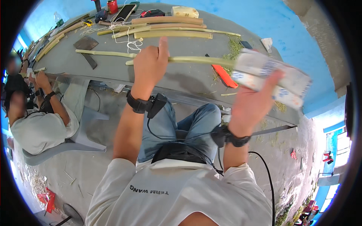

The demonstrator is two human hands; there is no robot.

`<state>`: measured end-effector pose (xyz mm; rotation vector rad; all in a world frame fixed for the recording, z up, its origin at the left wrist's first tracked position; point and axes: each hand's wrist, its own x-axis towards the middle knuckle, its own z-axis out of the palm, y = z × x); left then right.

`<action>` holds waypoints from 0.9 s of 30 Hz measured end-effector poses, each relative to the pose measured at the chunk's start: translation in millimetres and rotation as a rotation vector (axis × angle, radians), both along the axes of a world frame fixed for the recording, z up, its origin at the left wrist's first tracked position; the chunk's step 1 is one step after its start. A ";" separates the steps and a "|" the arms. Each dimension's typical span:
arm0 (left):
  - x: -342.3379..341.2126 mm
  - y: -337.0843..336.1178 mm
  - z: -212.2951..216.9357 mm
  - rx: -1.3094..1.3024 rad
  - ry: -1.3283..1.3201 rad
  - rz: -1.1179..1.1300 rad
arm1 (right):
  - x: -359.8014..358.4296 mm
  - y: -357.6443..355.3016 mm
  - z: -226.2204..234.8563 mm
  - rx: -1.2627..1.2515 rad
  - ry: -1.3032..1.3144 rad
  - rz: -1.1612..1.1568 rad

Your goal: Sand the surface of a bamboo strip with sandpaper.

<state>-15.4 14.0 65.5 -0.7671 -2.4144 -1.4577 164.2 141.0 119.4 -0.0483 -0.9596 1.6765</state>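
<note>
My left hand (151, 64) is wrapped round a pale green bamboo strip (200, 60), thumb pointing away from me. A short end of the strip sticks out left of the fist. Its right end runs to a folded white sheet with blue print (290, 77) and goes out of sight there. My right hand (256, 100) grips this sheet, thumb on top and fingers hidden underneath; both are slightly smeared by motion. Beneath the strip, near the sheet, lies an orange-red tool (225, 76). Another thin bamboo strip (102, 52) lies just left of my left hand.
Several bamboo pieces (173, 34) lie across the far side of the grey table (196, 83), with white string (130, 43), a phone (124, 13) and a tissue pack (184, 12) nearby. A broad blade (86, 43) lies left. Green shavings (234, 49) litter the right. A co-worker (41, 124) sits left.
</note>
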 end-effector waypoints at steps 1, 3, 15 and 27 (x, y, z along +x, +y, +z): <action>0.8 2.6 2.9 -0.020 -0.005 -0.001 | -14.5 -4.6 -18.5 -0.088 -0.120 -0.199; -4.0 3.1 -1.8 -0.014 0.022 0.005 | -20.6 -1.0 -29.1 0.025 -0.215 -0.208; 1.7 7.0 -21.7 0.275 0.142 0.135 | 3.9 1.1 -0.9 0.041 -0.122 -0.115; 5.5 11.2 -30.1 0.312 0.165 0.151 | 5.2 -3.0 1.7 -0.059 -0.105 -0.091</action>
